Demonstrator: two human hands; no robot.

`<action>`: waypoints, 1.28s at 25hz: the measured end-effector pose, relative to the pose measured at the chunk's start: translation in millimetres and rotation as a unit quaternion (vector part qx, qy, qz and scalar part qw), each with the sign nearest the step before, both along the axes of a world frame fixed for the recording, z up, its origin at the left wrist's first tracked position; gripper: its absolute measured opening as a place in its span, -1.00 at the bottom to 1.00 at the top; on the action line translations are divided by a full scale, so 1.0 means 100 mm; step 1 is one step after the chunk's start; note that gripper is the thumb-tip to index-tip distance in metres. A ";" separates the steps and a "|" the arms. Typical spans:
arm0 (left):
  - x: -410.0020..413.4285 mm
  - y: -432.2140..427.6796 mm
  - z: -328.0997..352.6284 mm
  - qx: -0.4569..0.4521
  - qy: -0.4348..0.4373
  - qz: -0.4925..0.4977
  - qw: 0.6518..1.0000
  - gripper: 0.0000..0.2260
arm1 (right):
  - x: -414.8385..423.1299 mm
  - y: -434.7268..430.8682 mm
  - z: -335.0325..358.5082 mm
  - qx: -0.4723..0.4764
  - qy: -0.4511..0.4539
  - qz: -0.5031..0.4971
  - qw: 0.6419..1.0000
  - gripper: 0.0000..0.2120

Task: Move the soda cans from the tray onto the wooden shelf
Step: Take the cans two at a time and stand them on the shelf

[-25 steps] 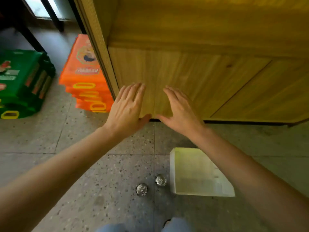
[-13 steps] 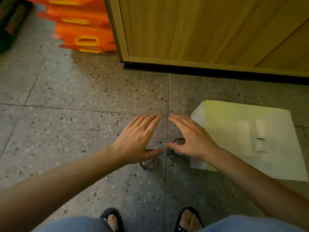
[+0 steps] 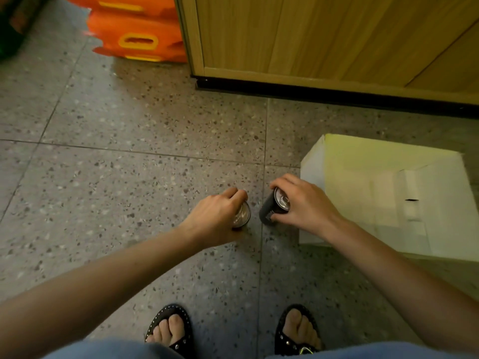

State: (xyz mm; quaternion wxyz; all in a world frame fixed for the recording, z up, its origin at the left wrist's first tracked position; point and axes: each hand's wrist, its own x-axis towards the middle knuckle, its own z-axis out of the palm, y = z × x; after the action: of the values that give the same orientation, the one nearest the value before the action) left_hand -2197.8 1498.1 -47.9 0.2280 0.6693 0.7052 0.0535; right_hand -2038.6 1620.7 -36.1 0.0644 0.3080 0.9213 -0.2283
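Closest to the person are two black studded sandals [image 3: 171,330] planted on the speckled terrazzo floor [image 3: 129,177], with a strip of pale blue denim at the lower edge. Both bare forearms reach down and forward from there.

The left hand [image 3: 215,216] is curled over the top of a soda can [image 3: 242,216] that stands on the floor, fingers wrapped round its rim so only a crescent of the shiny silver lid shows. Just beside it, the right hand [image 3: 303,206] grips a second can [image 3: 274,207], dark-bodied and cylindrical, tilted so that its silver lid faces the camera; thumb below and fingers above clamp it near the top. I cannot tell whether its base touches the floor. The two cans are near each other but apart, either side of a tile joint.

Right of the right hand lies a shallow white cardboard tray [image 3: 311,164], boxy, with folded flaps and a smooth pale inside.

Farther off stands the wooden shelf unit [image 3: 311,35], its yellow grained panels set on a black plinth. To its left are stacked glossy orange packs [image 3: 134,29] with yellow handle cut-outs, slightly blurred.
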 end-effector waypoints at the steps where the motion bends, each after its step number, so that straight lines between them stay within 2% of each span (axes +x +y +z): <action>1: -0.04 0.08 0.13 0.002 -0.005 0.014 1.000 -0.49 | -0.04 0.04 0.12 -0.003 0.014 -0.006 1.000 -0.45; 4: -0.24 0.35 0.74 0.024 -0.010 0.044 0.999 -0.47 | -0.23 0.21 0.68 0.001 0.040 -0.001 0.999 -0.42; 7: -0.45 0.58 1.76 0.049 -0.019 0.075 0.996 -0.40 | -0.44 0.40 1.64 0.006 0.057 -0.007 0.998 -0.33; 11: -0.70 0.83 3.42 0.091 -0.030 0.114 0.989 -0.34 | -0.64 0.63 3.31 0.013 0.096 -0.032 0.995 -0.27; 16: -0.85 1.05 5.58 0.136 -0.044 0.126 0.982 -0.37 | -0.77 0.83 5.51 0.006 0.142 -0.058 0.988 -0.22; 22: -0.94 1.17 7.82 0.218 -0.116 0.139 0.959 -0.30 | -0.81 0.88 7.72 -0.012 0.224 -0.124 0.967 -0.19; 27: -0.93 1.28 9.00 0.257 -0.194 0.141 0.936 -0.29 | -0.75 0.96 8.93 -0.007 0.284 -0.143 0.948 -0.19; 32: -0.85 1.63 9.62 0.281 -0.236 0.133 0.921 -0.26 | -0.66 1.27 9.61 0.008 0.297 -0.151 0.943 -0.22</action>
State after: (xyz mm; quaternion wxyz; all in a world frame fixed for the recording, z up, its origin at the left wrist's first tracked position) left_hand -2282.9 1660.8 914.3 0.1813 0.5738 0.6694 0.4357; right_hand -2104.2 1747.3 925.3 -0.2498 0.3623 0.8431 -0.3090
